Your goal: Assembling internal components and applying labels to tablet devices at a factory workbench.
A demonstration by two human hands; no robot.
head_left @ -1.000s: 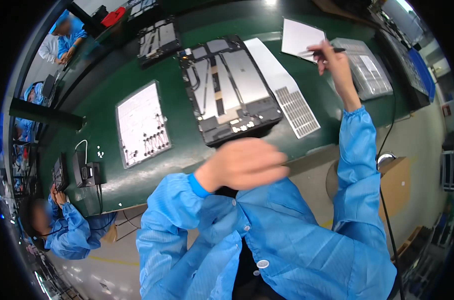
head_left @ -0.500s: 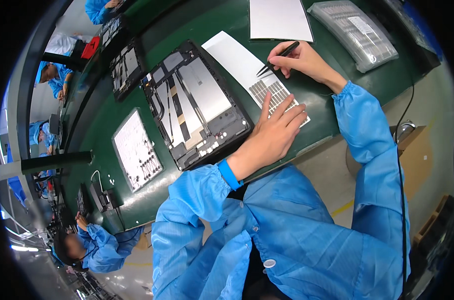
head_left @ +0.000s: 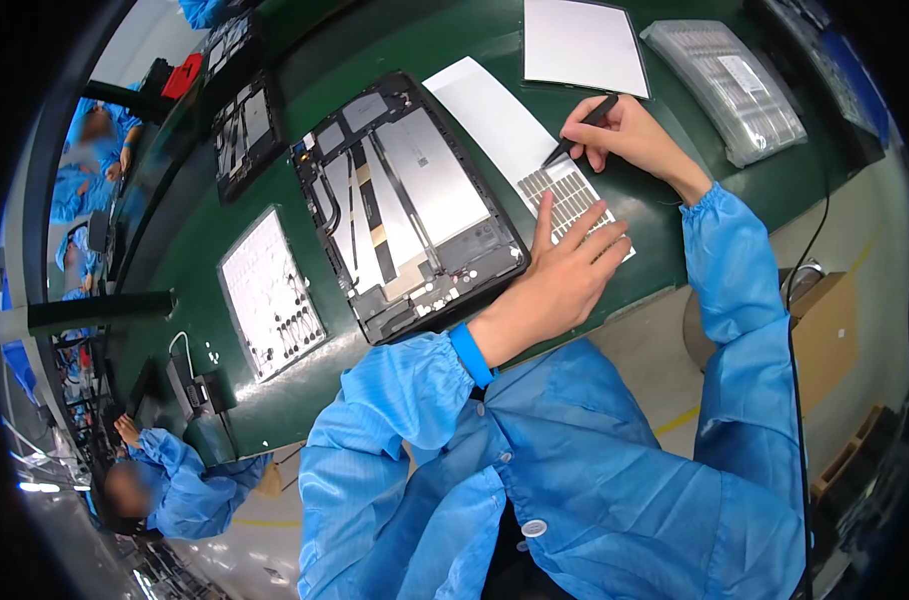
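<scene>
My right hand [head_left: 629, 140] is closed around black tweezers [head_left: 592, 118]. The tweezer tips meet the sheet at the top edge of its grid of small grey strips. That white sticker sheet [head_left: 489, 110] lies on the green bench, its upper part bare. Spread fingers of my left hand [head_left: 554, 290] rest flat over the lower part of the grid, hiding some strips. Left of the sheet, and close to my left wrist, is an opened tablet-like device [head_left: 424, 190] with a silver plate, ribbon cables and a black frame.
A plastic-wrapped stack of trays [head_left: 729, 90] and a white sheet [head_left: 586, 45] lie toward the far right. Left of the device is a clear-covered tray [head_left: 272, 295] with small black-ended parts. Another opened device [head_left: 246, 135] lies farther left. A co-worker [head_left: 189, 490] sits at lower left.
The tweezers have come down to the grid's top edge, and their tips look closer together. My left hand stays flat on the sheet. The whole view has shifted slightly.
</scene>
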